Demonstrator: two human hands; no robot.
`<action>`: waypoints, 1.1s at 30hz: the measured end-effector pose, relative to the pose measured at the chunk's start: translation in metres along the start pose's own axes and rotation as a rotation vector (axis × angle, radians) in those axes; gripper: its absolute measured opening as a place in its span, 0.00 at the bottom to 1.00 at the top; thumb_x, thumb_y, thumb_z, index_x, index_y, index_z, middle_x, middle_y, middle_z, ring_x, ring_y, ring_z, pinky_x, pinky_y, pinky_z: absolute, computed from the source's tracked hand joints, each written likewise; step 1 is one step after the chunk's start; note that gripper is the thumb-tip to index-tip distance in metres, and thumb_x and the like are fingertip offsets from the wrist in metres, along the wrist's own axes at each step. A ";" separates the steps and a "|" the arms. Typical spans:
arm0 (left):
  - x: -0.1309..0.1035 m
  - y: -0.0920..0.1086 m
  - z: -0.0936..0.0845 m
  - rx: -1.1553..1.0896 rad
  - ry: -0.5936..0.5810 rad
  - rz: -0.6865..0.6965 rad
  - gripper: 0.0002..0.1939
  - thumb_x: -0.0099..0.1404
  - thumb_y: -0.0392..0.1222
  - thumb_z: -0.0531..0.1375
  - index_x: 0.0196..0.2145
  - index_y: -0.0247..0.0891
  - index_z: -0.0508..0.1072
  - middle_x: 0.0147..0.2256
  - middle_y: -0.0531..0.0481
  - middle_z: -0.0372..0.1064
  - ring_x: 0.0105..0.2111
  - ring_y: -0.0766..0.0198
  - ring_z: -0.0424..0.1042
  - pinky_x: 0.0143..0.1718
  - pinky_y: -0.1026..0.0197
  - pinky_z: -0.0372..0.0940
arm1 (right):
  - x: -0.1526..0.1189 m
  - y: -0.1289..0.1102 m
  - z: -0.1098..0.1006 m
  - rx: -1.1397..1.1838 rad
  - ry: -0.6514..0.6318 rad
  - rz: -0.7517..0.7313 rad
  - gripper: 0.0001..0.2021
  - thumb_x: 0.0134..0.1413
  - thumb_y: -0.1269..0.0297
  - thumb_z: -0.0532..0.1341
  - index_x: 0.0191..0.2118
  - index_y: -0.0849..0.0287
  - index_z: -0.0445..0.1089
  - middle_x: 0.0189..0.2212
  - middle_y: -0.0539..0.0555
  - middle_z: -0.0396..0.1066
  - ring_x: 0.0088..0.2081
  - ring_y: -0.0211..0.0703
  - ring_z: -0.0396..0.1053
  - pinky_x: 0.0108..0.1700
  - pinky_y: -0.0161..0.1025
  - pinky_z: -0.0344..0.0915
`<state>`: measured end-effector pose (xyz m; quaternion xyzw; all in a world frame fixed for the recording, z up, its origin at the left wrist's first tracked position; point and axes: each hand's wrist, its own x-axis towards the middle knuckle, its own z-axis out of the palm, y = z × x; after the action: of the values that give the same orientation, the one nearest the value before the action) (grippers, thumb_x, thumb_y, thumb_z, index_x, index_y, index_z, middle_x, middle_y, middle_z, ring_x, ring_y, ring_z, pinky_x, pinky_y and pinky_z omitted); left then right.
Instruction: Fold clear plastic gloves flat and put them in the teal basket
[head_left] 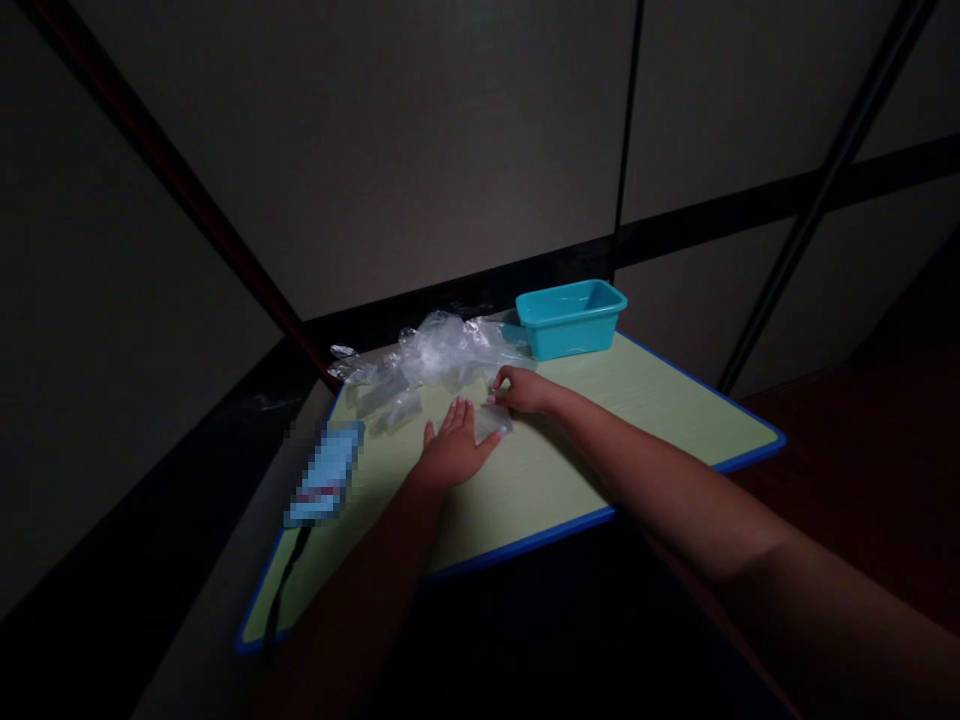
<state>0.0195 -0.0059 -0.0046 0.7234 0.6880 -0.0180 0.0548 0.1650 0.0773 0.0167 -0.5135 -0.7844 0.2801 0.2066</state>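
A small clear plastic bag point(493, 420) lies flat on the yellow-green tabletop. My left hand point(454, 445) rests on its left part with the fingers spread. At the bag's upper edge, my right hand point(517, 388) is closed in a pinch, thumb and index finger together on the plastic. Just beyond both hands is a crumpled heap of clear plastic bags point(442, 350). A few flatter pieces of it reach toward my left hand.
A turquoise plastic basket point(574, 335) stands at the back of the blue-edged table point(675, 420). On the left lies a blurred light-blue item point(326, 475) with a black strap point(289, 575). Panelled cabinet doors point(450, 150) rise behind the table.
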 end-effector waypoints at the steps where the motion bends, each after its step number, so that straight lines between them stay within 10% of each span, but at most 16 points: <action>1: 0.000 0.000 0.000 0.003 0.001 -0.001 0.41 0.63 0.66 0.35 0.65 0.35 0.39 0.65 0.42 0.28 0.65 0.54 0.29 0.60 0.39 0.37 | -0.001 0.000 0.000 0.051 -0.032 0.018 0.14 0.45 0.68 0.65 0.40 0.61 0.67 0.23 0.50 0.71 0.26 0.38 0.68 0.27 0.31 0.60; 7: 0.000 0.000 0.001 -0.009 0.000 0.004 0.42 0.62 0.66 0.35 0.65 0.34 0.38 0.65 0.42 0.27 0.65 0.54 0.29 0.59 0.37 0.36 | 0.001 0.004 0.001 0.248 -0.098 0.047 0.20 0.38 0.80 0.65 0.40 0.59 0.64 0.12 0.42 0.62 0.17 0.36 0.63 0.19 0.29 0.57; 33: 0.000 0.004 -0.002 0.066 0.000 0.024 0.45 0.62 0.67 0.35 0.65 0.30 0.38 0.65 0.39 0.30 0.65 0.52 0.28 0.59 0.36 0.32 | 0.008 -0.018 0.031 0.909 -0.008 -0.187 0.13 0.37 0.73 0.61 0.32 0.58 0.58 0.13 0.40 0.63 0.17 0.32 0.61 0.23 0.28 0.56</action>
<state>0.0237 -0.0061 -0.0025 0.7329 0.6784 -0.0401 0.0313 0.1310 0.0717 0.0054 -0.2969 -0.6258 0.5776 0.4320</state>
